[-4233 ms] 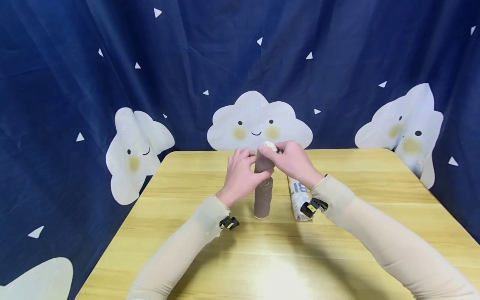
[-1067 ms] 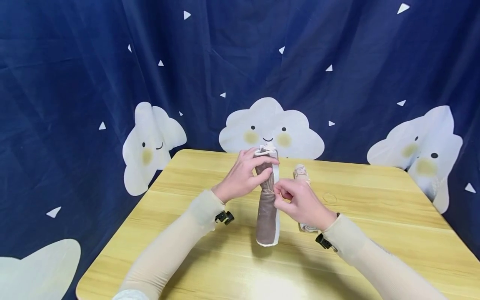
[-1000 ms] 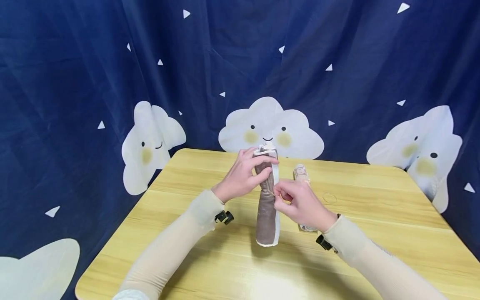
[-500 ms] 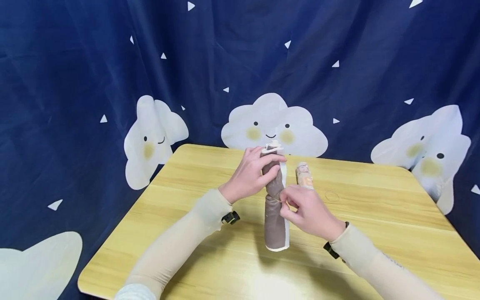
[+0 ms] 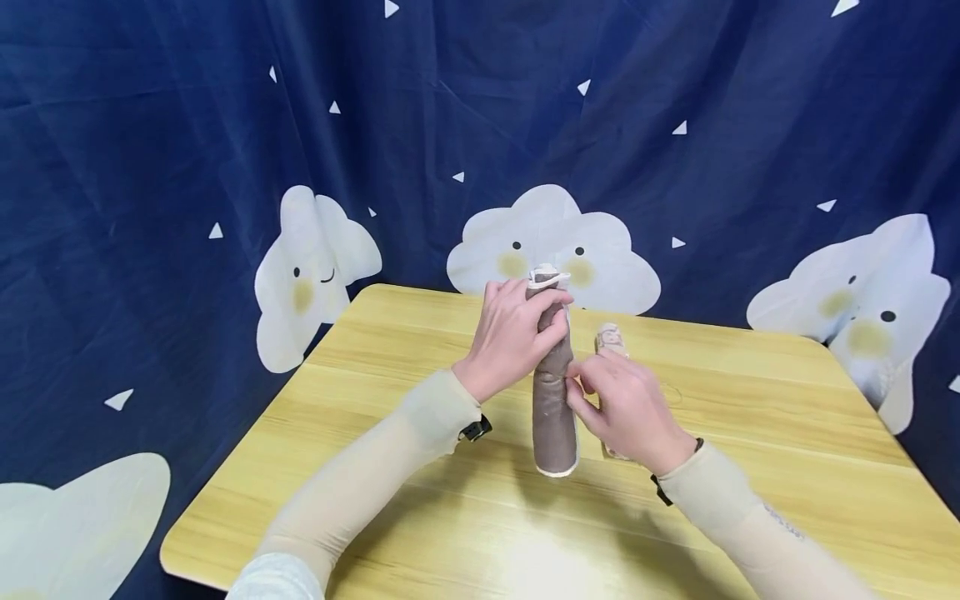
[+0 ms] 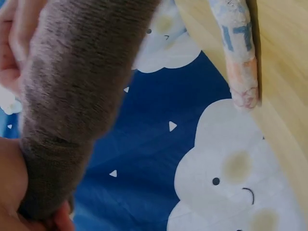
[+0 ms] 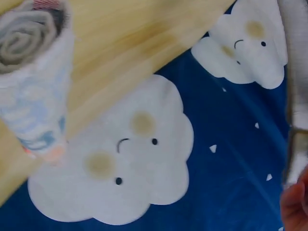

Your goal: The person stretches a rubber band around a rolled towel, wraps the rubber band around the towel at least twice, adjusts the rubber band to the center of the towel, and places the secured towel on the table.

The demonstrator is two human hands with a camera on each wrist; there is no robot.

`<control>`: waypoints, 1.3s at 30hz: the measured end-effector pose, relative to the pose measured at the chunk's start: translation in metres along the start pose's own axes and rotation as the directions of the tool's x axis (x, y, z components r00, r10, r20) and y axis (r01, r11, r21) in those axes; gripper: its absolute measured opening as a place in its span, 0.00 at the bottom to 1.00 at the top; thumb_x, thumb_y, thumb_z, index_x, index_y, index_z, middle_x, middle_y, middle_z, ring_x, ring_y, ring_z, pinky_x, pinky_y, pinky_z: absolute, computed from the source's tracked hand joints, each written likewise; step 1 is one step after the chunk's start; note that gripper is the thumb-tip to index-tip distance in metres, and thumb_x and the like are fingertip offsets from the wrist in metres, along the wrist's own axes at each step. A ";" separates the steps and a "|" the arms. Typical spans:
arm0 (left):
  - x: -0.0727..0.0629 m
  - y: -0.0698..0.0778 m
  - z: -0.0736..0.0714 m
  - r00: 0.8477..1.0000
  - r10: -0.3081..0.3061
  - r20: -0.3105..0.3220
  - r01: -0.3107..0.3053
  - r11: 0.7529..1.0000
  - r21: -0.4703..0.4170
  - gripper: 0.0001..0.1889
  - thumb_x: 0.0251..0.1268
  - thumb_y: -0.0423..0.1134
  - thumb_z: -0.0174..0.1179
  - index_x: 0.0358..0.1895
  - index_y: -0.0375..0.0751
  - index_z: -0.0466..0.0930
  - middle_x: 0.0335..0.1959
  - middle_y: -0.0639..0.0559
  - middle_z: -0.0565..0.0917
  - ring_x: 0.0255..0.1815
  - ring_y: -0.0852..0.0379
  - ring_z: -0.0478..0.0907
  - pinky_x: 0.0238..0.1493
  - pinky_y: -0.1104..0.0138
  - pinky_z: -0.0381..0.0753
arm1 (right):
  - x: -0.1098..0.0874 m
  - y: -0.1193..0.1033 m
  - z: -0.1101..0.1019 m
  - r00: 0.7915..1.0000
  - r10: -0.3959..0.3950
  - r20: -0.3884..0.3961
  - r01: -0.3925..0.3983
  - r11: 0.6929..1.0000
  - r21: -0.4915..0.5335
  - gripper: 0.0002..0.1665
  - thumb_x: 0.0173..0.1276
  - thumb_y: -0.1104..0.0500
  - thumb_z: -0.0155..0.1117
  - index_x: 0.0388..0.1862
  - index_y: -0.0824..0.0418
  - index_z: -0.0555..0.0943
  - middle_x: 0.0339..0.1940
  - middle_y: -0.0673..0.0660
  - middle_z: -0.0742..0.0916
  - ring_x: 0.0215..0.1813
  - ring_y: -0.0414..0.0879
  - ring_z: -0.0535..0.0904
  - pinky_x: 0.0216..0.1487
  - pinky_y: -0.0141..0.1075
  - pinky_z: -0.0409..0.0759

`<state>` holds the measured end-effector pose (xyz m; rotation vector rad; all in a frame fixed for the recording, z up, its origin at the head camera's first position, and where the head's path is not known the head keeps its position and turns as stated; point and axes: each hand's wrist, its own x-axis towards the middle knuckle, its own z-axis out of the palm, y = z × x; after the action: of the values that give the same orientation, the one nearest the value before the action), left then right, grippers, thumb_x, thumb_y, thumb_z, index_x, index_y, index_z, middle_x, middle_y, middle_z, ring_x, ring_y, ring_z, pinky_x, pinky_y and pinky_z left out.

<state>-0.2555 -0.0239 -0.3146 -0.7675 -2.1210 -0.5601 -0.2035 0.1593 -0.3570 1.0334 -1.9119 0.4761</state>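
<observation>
A rolled brown towel [image 5: 555,425] with white edging stands nearly upright between both hands, squeezed into a narrow waist near its middle. My left hand [image 5: 513,337] grips its upper part, thumb and forefinger round the near side. At the waist, a thin rubber band [image 5: 551,377] circles the roll, and my right hand [image 5: 626,408] pinches at it with thumb and forefinger from the right. The left wrist view shows the plush brown towel [image 6: 86,62] close up. In the right wrist view, fingertips [image 7: 294,207] touch the edge of the towel [image 7: 297,62].
A second, patterned rolled towel [image 5: 611,337] lies on the wooden table [image 5: 420,333] behind my right hand, which partly covers it. Right of it, a loose thin rubber band [image 5: 672,392] lies on the table. A dark blue cloud-print curtain [image 5: 420,108] hangs behind.
Earlier my right hand was at the towel's top; it then moved down to the waist and drew the band rightward. Since then the towel has risen slightly and turned, showing less white edging.
</observation>
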 end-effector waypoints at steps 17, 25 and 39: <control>0.009 0.004 -0.004 0.983 -0.151 0.109 0.148 0.988 0.036 0.12 0.66 0.42 0.56 0.45 0.56 0.89 0.43 0.62 0.89 0.41 0.57 0.83 0.44 0.59 0.64 | 0.023 -0.015 0.003 0.958 0.283 0.049 -0.276 0.954 -0.121 0.10 0.60 0.58 0.72 0.36 0.61 0.81 0.29 0.54 0.83 0.32 0.52 0.77 0.33 0.42 0.76; 0.008 0.005 -0.011 0.953 -0.122 0.278 0.142 0.989 -0.051 0.14 0.72 0.48 0.53 0.51 0.62 0.87 0.50 0.62 0.87 0.44 0.57 0.79 0.45 0.58 0.62 | 0.040 0.020 -0.013 0.653 0.600 0.463 -0.741 0.632 0.227 0.24 0.72 0.51 0.64 0.64 0.57 0.77 0.48 0.57 0.86 0.50 0.49 0.79 0.45 0.40 0.74; 0.008 0.016 -0.020 0.872 -0.111 0.477 0.148 0.988 -0.039 0.23 0.80 0.55 0.33 0.58 0.68 0.82 0.49 0.61 0.82 0.46 0.55 0.73 0.45 0.57 0.59 | 0.044 0.034 -0.002 0.525 0.634 0.568 -0.835 0.512 0.202 0.26 0.68 0.49 0.65 0.63 0.55 0.79 0.45 0.56 0.84 0.43 0.50 0.76 0.43 0.37 0.74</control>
<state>-0.2375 -0.0217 -0.2945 -0.8759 -2.6338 -0.5660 -0.2413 0.1594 -0.3167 0.4916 -2.7276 1.3703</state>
